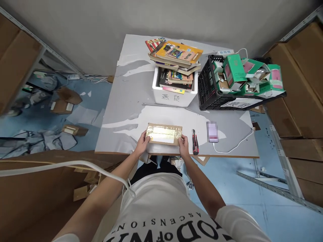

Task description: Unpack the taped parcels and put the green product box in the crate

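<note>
A flat brown cardboard parcel (164, 133) with shiny clear tape and a white label lies level near the table's front edge, between both hands. My left hand (143, 142) grips its left end, thumb on top. Around the right end my right hand (183, 145) closes in the same way. The undersides of the fingers are hidden by the parcel. Just right of my right hand, a red and black box cutter (195, 142) rests on the table. Farther right is a phone (212, 132) with a blurred screen, plugged into a white cable (230, 151).
A white bin (174, 97) piled with books (178, 53) stands behind the parcel. Beside it is a black crate (209, 89) full of green boxes (234, 72). Torn grey covering marks the tabletop (118, 101). Large cartons (297, 90) line the right; a white cord (75, 163) crosses the lower left.
</note>
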Available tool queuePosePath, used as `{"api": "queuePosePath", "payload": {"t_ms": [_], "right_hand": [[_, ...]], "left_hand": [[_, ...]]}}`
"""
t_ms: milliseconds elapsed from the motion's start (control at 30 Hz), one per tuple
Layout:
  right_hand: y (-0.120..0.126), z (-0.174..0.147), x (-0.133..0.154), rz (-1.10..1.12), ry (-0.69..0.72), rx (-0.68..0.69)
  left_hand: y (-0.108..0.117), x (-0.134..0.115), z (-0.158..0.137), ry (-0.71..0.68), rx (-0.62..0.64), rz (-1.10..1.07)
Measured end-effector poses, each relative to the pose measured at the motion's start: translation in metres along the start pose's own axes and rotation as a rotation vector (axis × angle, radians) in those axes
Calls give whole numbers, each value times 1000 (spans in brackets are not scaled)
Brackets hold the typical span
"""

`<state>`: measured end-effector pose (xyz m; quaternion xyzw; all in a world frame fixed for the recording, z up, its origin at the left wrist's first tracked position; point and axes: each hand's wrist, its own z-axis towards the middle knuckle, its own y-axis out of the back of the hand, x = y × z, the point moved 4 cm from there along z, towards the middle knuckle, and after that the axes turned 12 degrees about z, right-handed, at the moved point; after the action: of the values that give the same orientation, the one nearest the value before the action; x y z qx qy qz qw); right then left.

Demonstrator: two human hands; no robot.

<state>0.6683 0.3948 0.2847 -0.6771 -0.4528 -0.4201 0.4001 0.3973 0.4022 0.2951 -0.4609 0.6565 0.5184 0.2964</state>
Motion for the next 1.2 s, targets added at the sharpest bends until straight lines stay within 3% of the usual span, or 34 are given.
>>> {"api": "queuePosePath", "payload": {"t_ms": [267, 467, 567, 700, 833, 967, 1067, 1200], "right_hand": [[0, 0, -2, -1, 2, 37], [21, 2, -19, 54, -130, -2], [31, 3, -25, -53, -103, 14], [20, 4, -25, -156, -75, 159], [9, -1, -11, -118, -52, 122], [4, -13, 2, -115, -15, 160], [5, -18, 2, -241, -27, 102], [1, -15, -1, -416, -39, -4]], "left_hand": [[0, 2, 5, -51, 85, -32], [18, 35, 12, 10, 269, -36], [28, 51, 17, -28, 322, 106], [21, 50, 24, -123, 306, 255], [15, 32, 20, -174, 231, 211], [24, 15, 8, -146, 160, 141], [30, 9, 4, -92, 128, 111], [25, 15, 4, -17, 107, 234]]}}
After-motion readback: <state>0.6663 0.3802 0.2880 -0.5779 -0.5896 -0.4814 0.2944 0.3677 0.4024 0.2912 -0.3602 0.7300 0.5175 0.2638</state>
